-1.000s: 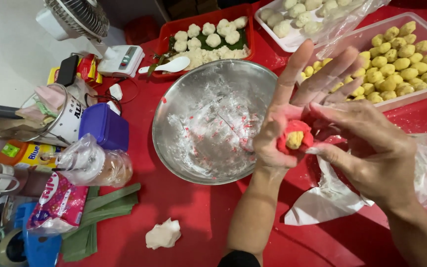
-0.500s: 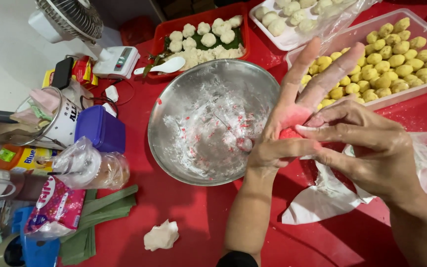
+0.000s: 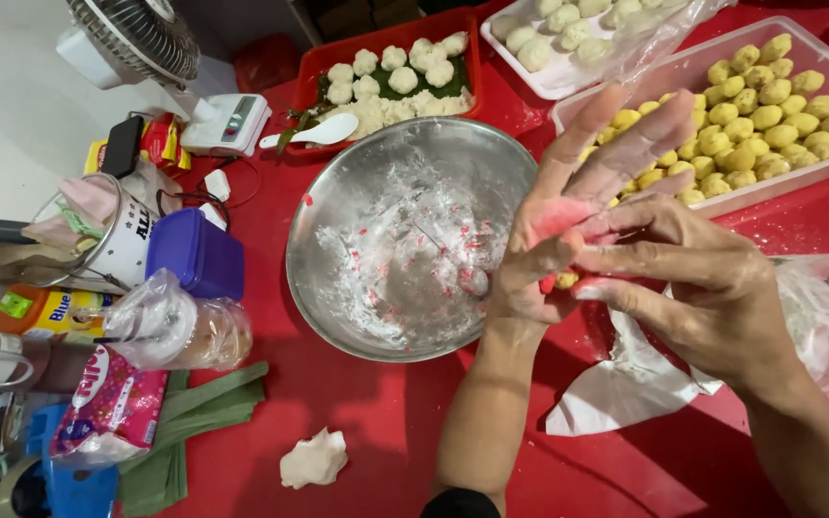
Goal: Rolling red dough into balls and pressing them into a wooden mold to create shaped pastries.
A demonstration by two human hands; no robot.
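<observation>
Head view: left hand (image 3: 568, 230) spread flat, palm up, w/ pink dough (image 3: 560, 219) on it; right hand (image 3: 693, 278) pinches the dough shut round yellow filling (image 3: 565, 280). Wrapping seems abt half done; clear tub (image 3: 626, 96) of yellow balls (image 3: 769, 86) left to wrap, by floury steel bowl (image 3: 338, 221)

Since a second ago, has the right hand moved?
Yes: the right hand has closed leftward over the red dough, toward the steel bowl.
</observation>
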